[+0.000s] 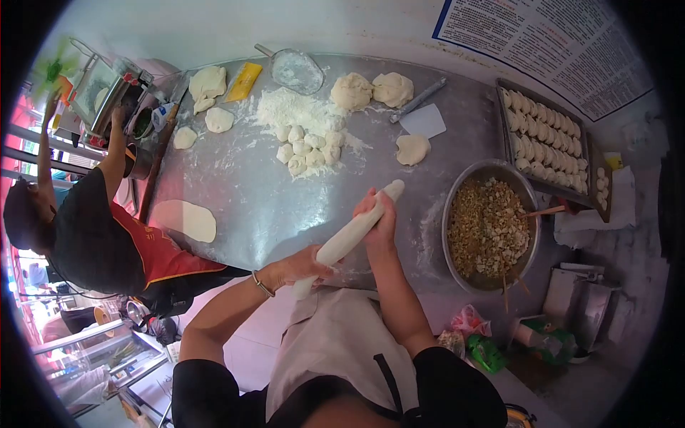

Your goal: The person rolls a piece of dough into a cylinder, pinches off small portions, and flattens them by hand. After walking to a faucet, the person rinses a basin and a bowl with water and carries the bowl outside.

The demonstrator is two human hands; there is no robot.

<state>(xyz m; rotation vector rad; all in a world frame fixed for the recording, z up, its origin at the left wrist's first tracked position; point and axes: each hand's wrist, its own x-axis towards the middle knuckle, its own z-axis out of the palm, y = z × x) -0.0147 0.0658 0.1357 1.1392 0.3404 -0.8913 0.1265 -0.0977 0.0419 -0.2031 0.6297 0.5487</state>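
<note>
A long white roll of dough [352,234] slants across in front of me, lifted over the table's near edge. My left hand [296,265] grips its lower end, with a bracelet on that wrist. Near the upper end, my right hand [380,218] is wrapped around the same roll. Beyond my hands, several small dough pieces [300,151] lie beside a heap of white flour [292,108]. One flattened dough lump [412,150] sits up and to the right of the roll, close to a white scraper [424,121].
A steel bowl of chopped filling [457,265] stands at the right, with sticks in it. Behind it is a tray of shaped dumplings [508,128]. Two large dough lumps [352,91] and a flour scoop [297,71] lie at the back. Another person [93,221] works at the left.
</note>
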